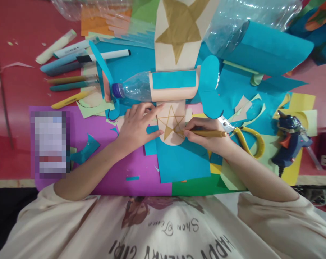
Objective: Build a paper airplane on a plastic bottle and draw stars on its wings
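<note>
My right hand (210, 138) is closed around a gold marker (210, 133), its tip at a star outline drawn on a cream paper piece (172, 138) with a rounded end. Part of the star is filled with gold. My left hand (138, 124) lies with fingers spread, thumb and index fingertip touching the left edge of that paper. Just above lies a plastic bottle (137, 85) with a purple cap, wrapped in cream paper with a blue strip (174, 79). Beyond it is a cream sheet (163, 54) bearing a large gold star (179, 30).
Several markers (71, 84) lie at the left. Yellow-handled scissors (249, 140) and a dark blue glue gun (290, 142) are at the right. A blurred-out rectangular object (51, 144) rests on purple paper (111, 180). Blue paper, scraps and clear plastic bottles (222, 32) surround the work.
</note>
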